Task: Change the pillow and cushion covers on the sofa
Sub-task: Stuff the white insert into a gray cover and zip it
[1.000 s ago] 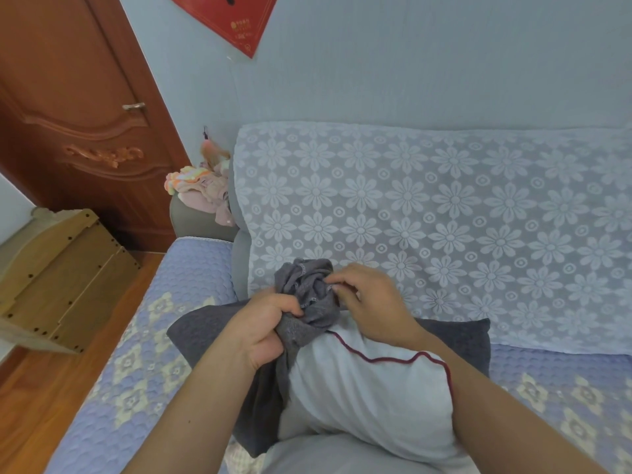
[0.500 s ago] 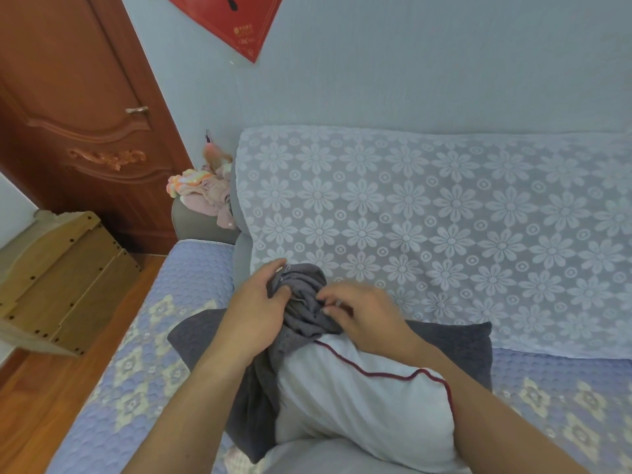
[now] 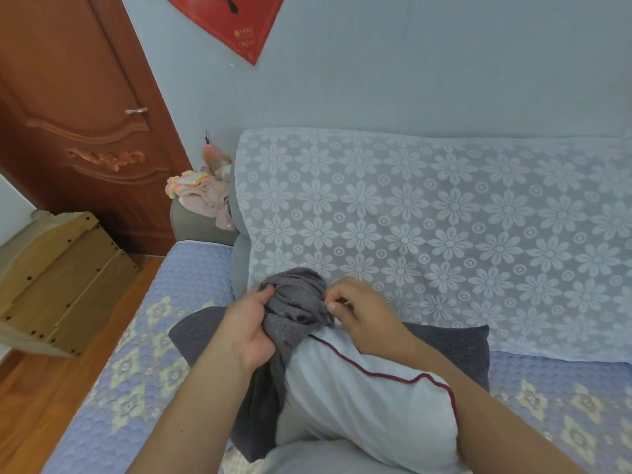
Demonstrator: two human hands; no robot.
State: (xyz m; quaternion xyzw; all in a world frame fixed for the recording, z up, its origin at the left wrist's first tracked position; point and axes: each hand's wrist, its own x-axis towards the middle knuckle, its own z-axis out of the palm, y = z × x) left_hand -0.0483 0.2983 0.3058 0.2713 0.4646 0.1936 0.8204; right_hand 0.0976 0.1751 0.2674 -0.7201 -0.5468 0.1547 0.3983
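A white pillow (image 3: 369,391) with dark red piping lies in front of me on the sofa. A bunched grey cover (image 3: 295,302) sits over its far end and hangs down its left side. My left hand (image 3: 249,330) grips the bunched grey fabric from the left. My right hand (image 3: 362,309) pinches the cover's edge on the right with thumb and forefinger. A dark grey cushion (image 3: 458,347) lies flat underneath the pillow.
The sofa seat (image 3: 143,371) has a blue quilted mat; a lace flower throw (image 3: 444,234) drapes its backrest. Pastel clothes (image 3: 201,193) are heaped on the left armrest. A wooden cabinet (image 3: 58,278) and a brown door (image 3: 78,124) stand at left.
My left hand shifted its grip on the grey fabric. My right hand moved from resting on the bunch to pinching its right edge. The view shifted slightly.
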